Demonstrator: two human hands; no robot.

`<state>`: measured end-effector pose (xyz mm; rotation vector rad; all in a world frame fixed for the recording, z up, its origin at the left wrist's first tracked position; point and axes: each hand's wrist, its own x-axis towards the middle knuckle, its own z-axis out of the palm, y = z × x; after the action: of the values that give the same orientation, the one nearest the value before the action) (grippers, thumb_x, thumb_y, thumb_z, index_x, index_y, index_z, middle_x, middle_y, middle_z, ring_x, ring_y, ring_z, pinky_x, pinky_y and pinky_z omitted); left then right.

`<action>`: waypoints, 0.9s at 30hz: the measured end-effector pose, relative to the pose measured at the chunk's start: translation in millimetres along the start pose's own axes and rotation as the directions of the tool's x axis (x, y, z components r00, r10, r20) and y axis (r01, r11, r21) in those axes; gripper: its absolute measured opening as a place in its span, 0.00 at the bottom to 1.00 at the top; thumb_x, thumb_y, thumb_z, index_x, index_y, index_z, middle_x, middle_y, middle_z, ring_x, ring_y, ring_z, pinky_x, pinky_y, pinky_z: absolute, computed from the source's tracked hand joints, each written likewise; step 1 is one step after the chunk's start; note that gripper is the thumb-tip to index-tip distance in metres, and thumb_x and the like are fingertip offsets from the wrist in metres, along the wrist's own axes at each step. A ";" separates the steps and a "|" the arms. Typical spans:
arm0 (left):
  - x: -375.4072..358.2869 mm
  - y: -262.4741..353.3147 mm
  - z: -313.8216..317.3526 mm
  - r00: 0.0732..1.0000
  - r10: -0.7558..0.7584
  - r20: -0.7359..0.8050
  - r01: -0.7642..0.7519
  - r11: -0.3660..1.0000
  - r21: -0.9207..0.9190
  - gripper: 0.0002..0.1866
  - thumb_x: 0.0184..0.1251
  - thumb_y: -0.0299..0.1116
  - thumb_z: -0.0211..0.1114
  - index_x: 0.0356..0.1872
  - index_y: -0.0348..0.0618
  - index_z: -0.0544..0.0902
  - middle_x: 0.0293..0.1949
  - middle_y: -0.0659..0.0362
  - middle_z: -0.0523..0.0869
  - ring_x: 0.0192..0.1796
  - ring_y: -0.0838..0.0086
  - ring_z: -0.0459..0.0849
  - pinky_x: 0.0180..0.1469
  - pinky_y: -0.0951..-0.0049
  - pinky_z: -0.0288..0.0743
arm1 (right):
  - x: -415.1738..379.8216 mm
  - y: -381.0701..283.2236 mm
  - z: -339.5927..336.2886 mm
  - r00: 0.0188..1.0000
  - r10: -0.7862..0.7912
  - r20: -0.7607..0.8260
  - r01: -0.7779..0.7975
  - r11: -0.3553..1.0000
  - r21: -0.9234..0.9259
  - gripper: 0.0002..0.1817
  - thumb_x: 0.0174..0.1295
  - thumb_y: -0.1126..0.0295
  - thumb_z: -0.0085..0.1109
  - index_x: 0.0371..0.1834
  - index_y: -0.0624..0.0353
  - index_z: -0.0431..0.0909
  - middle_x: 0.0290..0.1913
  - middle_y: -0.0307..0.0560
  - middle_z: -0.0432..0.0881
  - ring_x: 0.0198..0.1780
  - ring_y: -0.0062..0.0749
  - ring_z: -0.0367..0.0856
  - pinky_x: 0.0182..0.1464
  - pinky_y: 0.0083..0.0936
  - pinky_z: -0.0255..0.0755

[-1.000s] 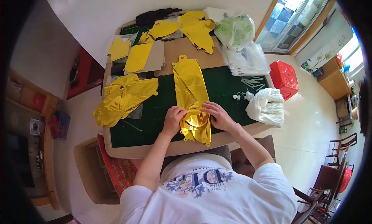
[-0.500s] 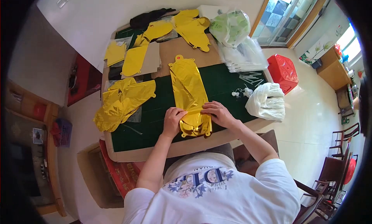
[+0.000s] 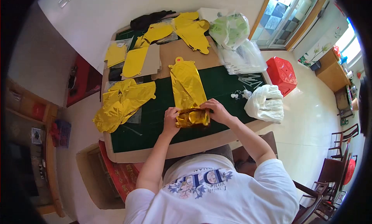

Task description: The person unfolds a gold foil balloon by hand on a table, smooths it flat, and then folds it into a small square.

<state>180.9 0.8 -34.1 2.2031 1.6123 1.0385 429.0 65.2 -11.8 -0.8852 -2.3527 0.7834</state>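
A gold foil balloon [image 3: 188, 82], flat and uninflated, lies lengthwise on the green table top with a red dot on the tab at its far end. Its near end is folded up into a shiny, darker roll. My left hand [image 3: 171, 119] pinches the left edge of that fold. At the right edge, my right hand [image 3: 217, 111] grips the same fold with bent fingers. To the left of my hands lies a crumpled heap of gold foil balloons [image 3: 124, 104].
More flat gold foil pieces [image 3: 192, 32] lie at the far side by brown cardboard [image 3: 164, 51]. Clear plastic sleeves [image 3: 242, 57], a green-white bag [image 3: 230, 30] and a white bundle [image 3: 265, 103] are on the right. A red stool [image 3: 281, 75] stands beyond the table.
The balloon's near end has been folded up and away from me, so the foil looks shorter. Both hands stay on its edges and have shifted only slightly.
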 end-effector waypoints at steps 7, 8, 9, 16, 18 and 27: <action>0.0 9.2 -9.0 0.996 0.090 0.012 -0.090 0.996 -0.026 0.09 0.51 0.28 0.67 0.36 0.46 0.85 0.38 0.59 0.81 0.47 0.63 0.78 0.53 0.63 0.70 | -6.1 -7.5 -0.3 0.997 -0.068 0.030 0.071 0.993 -0.099 0.19 0.48 0.82 0.63 0.46 0.57 0.80 0.51 0.44 0.81 0.54 0.44 0.75 0.59 0.35 0.68; -0.3 7.4 -7.1 0.997 0.081 0.004 -0.081 0.997 -0.019 0.09 0.52 0.28 0.66 0.36 0.46 0.86 0.38 0.59 0.81 0.47 0.63 0.78 0.53 0.63 0.71 | -6.7 -7.3 1.2 0.997 -0.075 0.021 0.077 0.991 -0.109 0.19 0.48 0.81 0.63 0.46 0.56 0.80 0.51 0.44 0.81 0.55 0.44 0.75 0.60 0.35 0.68; -0.8 5.8 -5.2 0.997 0.072 -0.004 -0.072 0.997 -0.010 0.08 0.53 0.27 0.65 0.36 0.47 0.86 0.38 0.59 0.81 0.47 0.63 0.78 0.53 0.63 0.71 | -7.4 -6.8 2.1 0.997 -0.082 0.011 0.082 0.989 -0.120 0.19 0.49 0.80 0.63 0.47 0.56 0.80 0.52 0.44 0.81 0.55 0.44 0.75 0.60 0.36 0.68; -1.1 1.6 -3.6 0.996 0.089 0.002 -0.089 0.996 0.012 0.09 0.54 0.28 0.63 0.36 0.48 0.87 0.37 0.60 0.82 0.47 0.64 0.79 0.53 0.65 0.71 | -7.4 -9.0 5.8 0.987 -0.155 -0.044 0.140 0.963 -0.231 0.21 0.45 0.82 0.63 0.46 0.56 0.81 0.51 0.45 0.81 0.53 0.43 0.77 0.58 0.36 0.69; -0.3 0.2 -3.0 0.999 0.051 -0.004 -0.051 0.998 -0.032 0.09 0.56 0.28 0.63 0.37 0.47 0.87 0.37 0.59 0.83 0.45 0.64 0.80 0.53 0.65 0.71 | -6.6 -7.3 6.4 0.981 -0.179 -0.071 0.165 0.972 -0.170 0.20 0.46 0.82 0.63 0.46 0.56 0.81 0.47 0.45 0.82 0.50 0.42 0.78 0.56 0.36 0.71; 30.3 -0.8 -1.4 0.916 -0.395 0.067 0.396 0.867 -0.303 0.16 0.57 0.29 0.70 0.47 0.42 0.81 0.39 0.54 0.88 0.44 0.59 0.86 0.46 0.66 0.78 | 15.8 0.9 11.9 0.933 0.324 -0.155 -0.269 0.916 0.296 0.12 0.61 0.77 0.61 0.48 0.63 0.76 0.34 0.42 0.82 0.35 0.22 0.79 0.42 0.20 0.74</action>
<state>183.9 28.1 -21.1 1.5817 1.6686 1.0741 411.5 72.9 -16.9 -1.1576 -1.9012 1.0547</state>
